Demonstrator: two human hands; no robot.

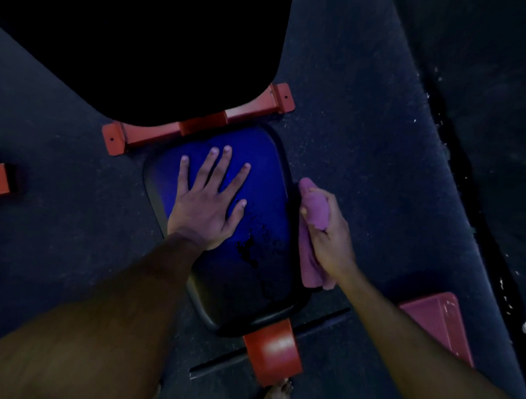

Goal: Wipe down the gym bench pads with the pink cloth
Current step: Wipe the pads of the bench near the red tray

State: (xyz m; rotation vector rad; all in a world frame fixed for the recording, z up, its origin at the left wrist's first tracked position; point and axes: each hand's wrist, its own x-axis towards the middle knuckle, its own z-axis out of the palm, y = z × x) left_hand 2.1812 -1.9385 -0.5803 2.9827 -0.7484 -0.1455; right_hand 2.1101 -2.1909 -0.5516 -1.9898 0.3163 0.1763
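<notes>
Cloth (pixel 315 214) (pink) gripped in right hand (pixel 333 234), beside pad (pixel 265 169).

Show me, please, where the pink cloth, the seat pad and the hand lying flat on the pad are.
pink cloth (pixel 315 211): head view, on the bunched upper part held in the right hand.
seat pad (pixel 262 169): head view, on bare blue surface.
left hand (pixel 206 206): head view, on the back of the hand.
</notes>
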